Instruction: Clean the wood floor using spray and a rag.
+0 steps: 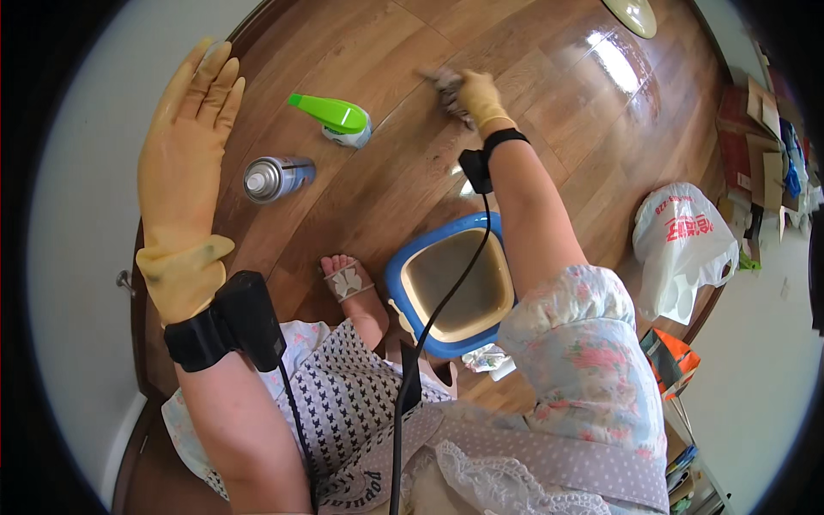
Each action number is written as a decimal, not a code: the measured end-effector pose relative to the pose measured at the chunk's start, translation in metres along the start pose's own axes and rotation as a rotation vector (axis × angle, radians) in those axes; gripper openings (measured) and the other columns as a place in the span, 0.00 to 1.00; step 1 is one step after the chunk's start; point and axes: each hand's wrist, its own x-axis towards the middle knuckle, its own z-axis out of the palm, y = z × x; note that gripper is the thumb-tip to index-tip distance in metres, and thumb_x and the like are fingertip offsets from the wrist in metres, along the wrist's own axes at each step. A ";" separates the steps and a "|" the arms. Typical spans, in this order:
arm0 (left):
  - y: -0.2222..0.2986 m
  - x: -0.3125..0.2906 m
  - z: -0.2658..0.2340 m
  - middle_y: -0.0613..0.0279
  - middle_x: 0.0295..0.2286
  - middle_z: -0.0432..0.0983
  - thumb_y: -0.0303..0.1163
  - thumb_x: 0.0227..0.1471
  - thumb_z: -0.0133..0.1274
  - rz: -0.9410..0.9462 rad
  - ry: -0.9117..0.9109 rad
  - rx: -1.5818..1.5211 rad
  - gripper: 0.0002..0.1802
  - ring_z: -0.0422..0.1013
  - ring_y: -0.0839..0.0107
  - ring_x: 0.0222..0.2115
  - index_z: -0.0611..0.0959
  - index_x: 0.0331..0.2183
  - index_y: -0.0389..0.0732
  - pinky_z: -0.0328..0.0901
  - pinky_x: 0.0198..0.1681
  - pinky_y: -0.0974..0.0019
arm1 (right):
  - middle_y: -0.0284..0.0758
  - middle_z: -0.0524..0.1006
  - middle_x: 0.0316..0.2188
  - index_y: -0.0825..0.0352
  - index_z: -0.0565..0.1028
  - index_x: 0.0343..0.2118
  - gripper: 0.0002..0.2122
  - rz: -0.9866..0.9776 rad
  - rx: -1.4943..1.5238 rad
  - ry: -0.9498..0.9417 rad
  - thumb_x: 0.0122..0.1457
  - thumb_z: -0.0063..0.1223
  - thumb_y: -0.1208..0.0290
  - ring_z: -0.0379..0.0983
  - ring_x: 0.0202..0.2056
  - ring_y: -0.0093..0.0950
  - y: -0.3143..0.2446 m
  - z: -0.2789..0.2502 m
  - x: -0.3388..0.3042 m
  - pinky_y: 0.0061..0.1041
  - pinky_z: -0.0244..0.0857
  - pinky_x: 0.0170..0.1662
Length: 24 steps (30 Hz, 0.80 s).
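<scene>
Nearest the head camera, dotted, lace-edged clothing (571, 472) fills the lower centre of the frame. At upper left rises the left hand (182, 159), yellow-gloved, its grip open with fingers straight. At upper centre, the right hand (481, 96), also gloved, has its grip closed on a grey cloth (448, 90) against the wooden floor (360, 39). Left of centre stand a green-topped bottle (343, 118) and an aerosol can (279, 178); a blue-rimmed basin (396, 281) of murky water sits at centre.

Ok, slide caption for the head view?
Right rubber-gloved hand grips grey rag on wood-plank floor; left rubber-gloved hand is open.
</scene>
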 end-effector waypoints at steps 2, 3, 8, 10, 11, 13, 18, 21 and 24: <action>0.005 -0.001 0.006 0.46 0.47 0.60 0.30 0.57 0.30 0.008 0.012 -0.027 0.22 0.59 0.61 0.49 0.60 0.50 0.28 0.52 0.57 0.63 | 0.40 0.70 0.42 0.52 0.70 0.45 0.15 0.074 -0.013 -0.716 0.54 0.42 0.73 0.70 0.41 0.38 -0.037 -0.036 -0.005 0.32 0.68 0.42; 0.005 -0.001 0.014 0.45 0.48 0.59 0.29 0.57 0.30 0.015 -0.026 -0.061 0.22 0.58 0.60 0.50 0.59 0.50 0.28 0.51 0.57 0.63 | 0.40 0.68 0.44 0.52 0.70 0.45 0.14 -0.129 -0.136 -0.589 0.55 0.41 0.72 0.69 0.43 0.37 -0.026 -0.028 -0.012 0.32 0.67 0.43; 0.006 0.003 0.007 0.42 0.48 0.57 0.28 0.56 0.30 0.022 -0.033 -0.170 0.22 0.56 0.57 0.51 0.57 0.51 0.27 0.50 0.58 0.61 | 0.40 0.71 0.39 0.61 0.73 0.37 0.12 -0.586 -0.270 -0.583 0.47 0.48 0.73 0.68 0.40 0.39 -0.006 0.007 -0.068 0.33 0.64 0.42; 0.008 0.005 0.007 0.41 0.52 0.50 0.22 0.54 0.28 0.058 -0.142 -0.158 0.24 0.47 0.55 0.55 0.51 0.52 0.23 0.42 0.61 0.57 | 0.41 0.72 0.37 0.62 0.74 0.35 0.11 -0.612 -0.192 -0.616 0.46 0.48 0.74 0.68 0.39 0.39 0.023 0.003 -0.067 0.33 0.63 0.40; 0.012 0.001 0.012 0.41 0.52 0.50 0.22 0.54 0.28 0.052 -0.137 -0.160 0.24 0.47 0.55 0.55 0.51 0.52 0.23 0.42 0.61 0.57 | 0.41 0.73 0.34 0.64 0.74 0.33 0.10 -0.640 -0.106 -0.645 0.44 0.48 0.75 0.69 0.38 0.39 0.040 0.001 -0.068 0.33 0.63 0.38; 0.029 -0.013 0.021 0.41 0.53 0.48 0.21 0.53 0.28 0.072 0.068 -0.031 0.24 0.45 0.55 0.56 0.49 0.52 0.23 0.40 0.61 0.58 | 0.42 0.73 0.32 0.65 0.74 0.32 0.11 -0.688 0.011 -0.515 0.42 0.48 0.77 0.69 0.37 0.40 0.070 -0.002 -0.082 0.31 0.62 0.38; 0.007 -0.010 -0.032 0.41 0.54 0.45 0.21 0.53 0.28 0.110 -0.083 -0.062 0.25 0.44 0.56 0.56 0.48 0.52 0.23 0.39 0.61 0.58 | 0.41 0.75 0.34 0.63 0.75 0.36 0.12 -0.204 -0.096 -0.464 0.48 0.45 0.72 0.71 0.38 0.36 0.161 -0.038 -0.156 0.28 0.64 0.40; 0.006 -0.012 -0.019 0.41 0.54 0.45 0.20 0.52 0.28 0.101 -0.077 -0.055 0.25 0.44 0.56 0.56 0.49 0.52 0.23 0.39 0.61 0.59 | 0.44 0.74 0.36 0.64 0.74 0.37 0.13 0.253 -0.051 -0.594 0.52 0.43 0.65 0.71 0.39 0.37 0.175 -0.018 -0.135 0.30 0.65 0.39; 0.009 -0.013 -0.006 0.41 0.54 0.46 0.20 0.51 0.29 0.067 0.024 -0.052 0.25 0.45 0.57 0.56 0.50 0.52 0.23 0.40 0.61 0.59 | 0.44 0.74 0.36 0.65 0.74 0.36 0.14 0.217 -0.121 -0.766 0.51 0.45 0.62 0.72 0.38 0.37 0.185 0.025 -0.101 0.30 0.66 0.38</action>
